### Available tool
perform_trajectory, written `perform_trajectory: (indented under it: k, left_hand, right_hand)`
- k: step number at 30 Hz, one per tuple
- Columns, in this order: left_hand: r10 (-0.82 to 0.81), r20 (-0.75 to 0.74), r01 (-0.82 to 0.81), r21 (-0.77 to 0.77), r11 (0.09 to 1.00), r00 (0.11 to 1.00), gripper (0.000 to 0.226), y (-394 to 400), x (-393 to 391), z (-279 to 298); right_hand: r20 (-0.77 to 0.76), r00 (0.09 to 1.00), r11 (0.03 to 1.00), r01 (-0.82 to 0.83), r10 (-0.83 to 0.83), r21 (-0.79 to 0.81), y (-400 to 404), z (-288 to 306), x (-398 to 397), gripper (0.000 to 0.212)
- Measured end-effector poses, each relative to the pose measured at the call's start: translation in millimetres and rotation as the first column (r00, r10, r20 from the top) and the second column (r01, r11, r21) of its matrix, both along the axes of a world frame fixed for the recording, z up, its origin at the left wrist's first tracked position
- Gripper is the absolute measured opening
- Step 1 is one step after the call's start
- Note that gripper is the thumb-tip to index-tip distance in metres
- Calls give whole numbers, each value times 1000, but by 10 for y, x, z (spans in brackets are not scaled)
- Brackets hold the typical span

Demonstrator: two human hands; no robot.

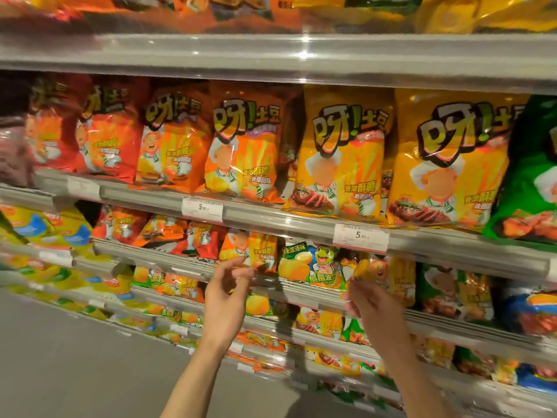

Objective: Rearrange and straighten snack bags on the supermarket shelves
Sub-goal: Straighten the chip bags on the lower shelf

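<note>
**Head view: two hands at the snack shelf**

The left hand (226, 292) has relaxed fingers, a released grip, just below an orange snack bag (261, 251). The right hand (373, 306) is blurred; its grip I cannot tell. A green-yellow frog bag (310, 267) stands between them on the shelf (301, 289).

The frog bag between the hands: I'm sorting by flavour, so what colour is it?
Mostly green, with yellow chips: frog bag, head view.
</note>
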State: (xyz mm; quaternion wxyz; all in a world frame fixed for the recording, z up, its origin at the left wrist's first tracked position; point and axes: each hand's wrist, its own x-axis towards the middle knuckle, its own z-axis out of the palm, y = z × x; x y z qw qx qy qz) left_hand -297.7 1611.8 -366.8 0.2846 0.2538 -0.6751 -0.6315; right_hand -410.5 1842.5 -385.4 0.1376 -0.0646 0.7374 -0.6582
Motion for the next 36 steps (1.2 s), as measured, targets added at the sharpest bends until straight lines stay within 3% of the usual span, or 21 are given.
perform_trajectory:
  k: [10, 19, 24, 28, 32, 36]
  left_hand:
    - [47, 5, -47, 8, 999, 999, 17, -467, 50, -107]
    - [-85, 22, 86, -26, 996, 996, 21, -1378, 64, -269]
    - [-76, 55, 79, -62, 995, 996, 18, -2060, 301, -384]
    - [-36, 120, 56, -164, 985, 992, 20, -2535, 375, -473]
    - [6, 234, 102, -444, 890, 972, 23, -3000, 346, -567]
    - [-38, 322, 237, -605, 760, 946, 34, -3281, 228, -606]
  right_hand:
    - [89, 996, 999, 21, -17, -43, -385, -127, -68, 11]
    - [31, 987, 984, 158, -161, 78, -1069, -312, 150, 10]
    - [-25, 993, 983, 116, -114, 144, -1732, -319, 401, 11]
    - [-72, 997, 972, 18, -1, 234, -2358, -307, 525, 15]
    - [-185, 977, 906, -16, 104, 423, -2999, -325, 540, 9]
    - [-284, 953, 799, 88, 106, 594, -3441, -303, 525, 40]
